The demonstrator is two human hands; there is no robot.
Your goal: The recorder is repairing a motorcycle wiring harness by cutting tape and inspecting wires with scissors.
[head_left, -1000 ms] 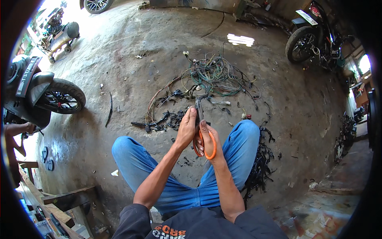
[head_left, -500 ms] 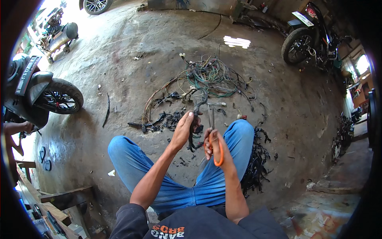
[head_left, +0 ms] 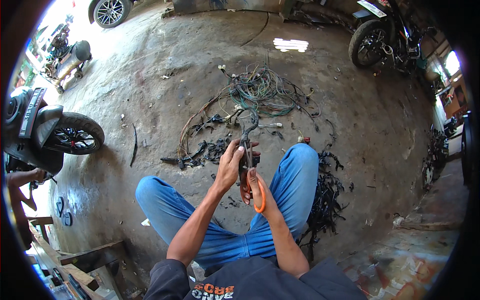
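Between my bent knees, my left hand [head_left: 230, 162] grips a black taped wire harness [head_left: 252, 122] that runs up toward a tangled bundle of coloured wires [head_left: 260, 90] on the floor. In my right hand [head_left: 262, 195] are orange-handled scissors [head_left: 259, 204], their metal blades lying against the held harness near my left fingers. Black scraps and connectors [head_left: 197, 155] lie left of the harness, and a pile of black tape strips [head_left: 325, 197] lies beside my right knee.
Motorbikes stand at left [head_left: 75, 130] and upper right [head_left: 367, 42]. A wheeled compressor [head_left: 72, 57] stands upper left, a car wheel [head_left: 110, 11] behind it. A person's arm [head_left: 32, 177] shows at the left edge, above sandals [head_left: 64, 214] and a wooden bench [head_left: 90, 257].
The scissors moved away from the harness half a second ago and are now back against it, lower than a second ago. The view has shifted slightly.
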